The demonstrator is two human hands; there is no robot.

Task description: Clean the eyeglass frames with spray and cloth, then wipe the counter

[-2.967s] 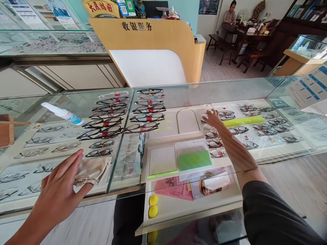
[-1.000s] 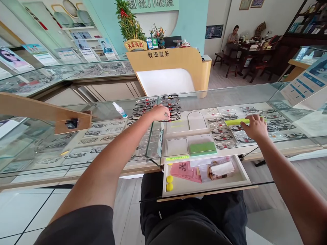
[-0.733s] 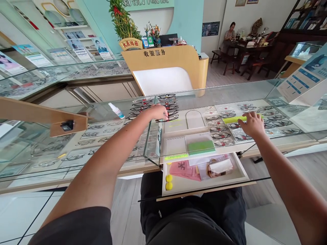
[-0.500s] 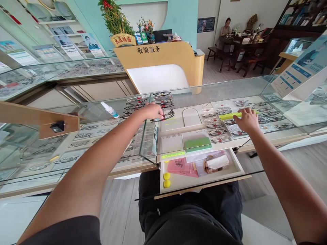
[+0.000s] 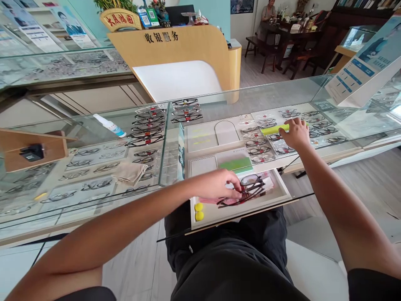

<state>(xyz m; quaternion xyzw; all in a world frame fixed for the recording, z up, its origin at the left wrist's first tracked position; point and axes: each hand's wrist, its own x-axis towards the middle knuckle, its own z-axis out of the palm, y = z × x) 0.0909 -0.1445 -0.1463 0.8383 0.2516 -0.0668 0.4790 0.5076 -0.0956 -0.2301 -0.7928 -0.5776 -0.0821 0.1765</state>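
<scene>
My left hand (image 5: 219, 184) is closed on a pair of dark-framed eyeglasses (image 5: 255, 191) with a red tag, held above the open drawer (image 5: 286, 193). The glasses hide part of the pink papers lying in it. Farther right, my right hand (image 5: 296, 133) rests over the glass counter top with its fingers spread. A yellow-green strip (image 5: 271, 129) runs beneath that hand; whether the fingers touch it I cannot tell. Left of centre, one row of eyeglasses (image 5: 147, 125) lies on the glass, and a shorter row of eyeglasses (image 5: 186, 110) is to its right.
A white spray bottle (image 5: 109, 125) lies on the glass at left, near a beige cloth (image 5: 130, 172). A wooden stand (image 5: 56, 154) is at far left, and a sign (image 5: 360, 71) stands at right. Beyond the case is a cashier desk (image 5: 184, 46); a person (image 5: 268, 12) sits far behind.
My left hand has lifted the eyeglasses off the right-hand row and brought them toward me, over the drawer. My right hand stays by the strip. The view has tilted down.
</scene>
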